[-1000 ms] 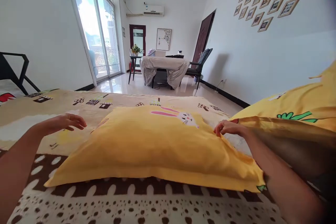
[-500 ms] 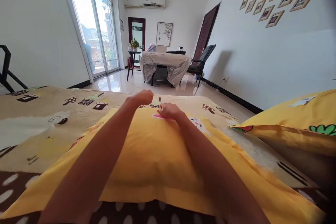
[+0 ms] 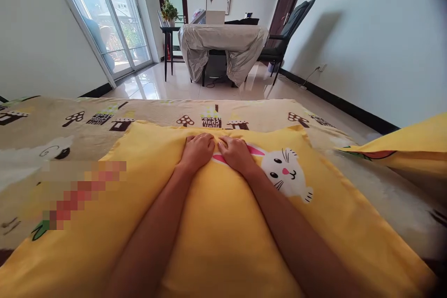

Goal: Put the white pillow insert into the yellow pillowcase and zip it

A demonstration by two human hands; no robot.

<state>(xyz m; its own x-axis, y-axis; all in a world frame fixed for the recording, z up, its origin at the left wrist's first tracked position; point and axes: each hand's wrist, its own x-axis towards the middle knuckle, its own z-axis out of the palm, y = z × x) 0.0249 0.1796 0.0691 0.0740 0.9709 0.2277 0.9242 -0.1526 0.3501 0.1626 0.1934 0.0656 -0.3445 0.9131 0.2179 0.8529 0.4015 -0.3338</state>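
Observation:
A yellow pillow (image 3: 216, 223) with a white rabbit print lies flat on the bed in front of me. My left hand (image 3: 198, 149) and my right hand (image 3: 237, 152) rest side by side on its far middle, palms down, fingers curled slightly into the fabric. Both press on the pillow near its far edge. Neither hand has the cloth lifted. A second yellow pillow (image 3: 405, 149) lies at the right edge of the bed, apart from my hands.
The bed carries a beige cartoon-print sheet (image 3: 104, 116). Beyond its far edge is a glossy tiled floor (image 3: 181, 86), a cloth-covered desk (image 3: 223, 44) with a black chair (image 3: 284, 37), a small plant table (image 3: 169, 28), and sliding glass doors (image 3: 104, 23) at the left.
My hands came in from the pillow's two sides to its far middle and settled flat together. The view has tilted down and moved closer over the pillow.

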